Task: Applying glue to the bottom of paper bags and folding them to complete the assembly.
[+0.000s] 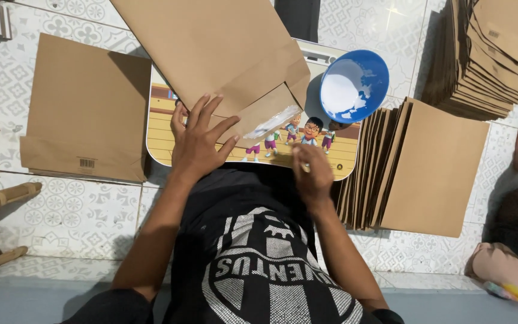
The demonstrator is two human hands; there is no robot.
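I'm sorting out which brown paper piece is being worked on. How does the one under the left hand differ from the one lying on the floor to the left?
The brown paper piece on the lap desk lies tilted, pinned by the left hand, its flap open with white glue on it. The brown paper piece on the floor lies square, untouched, bottom flap folded shut. Both are flat brown paper.

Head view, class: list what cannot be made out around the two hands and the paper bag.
- Right hand: motion-blurred, so whether its fingers pinch anything is unclear.
- Brown paper bag: its top is cut off by the upper edge.
- Small cartoon table: mostly hidden under the bag, the left hand and the blue bowl.
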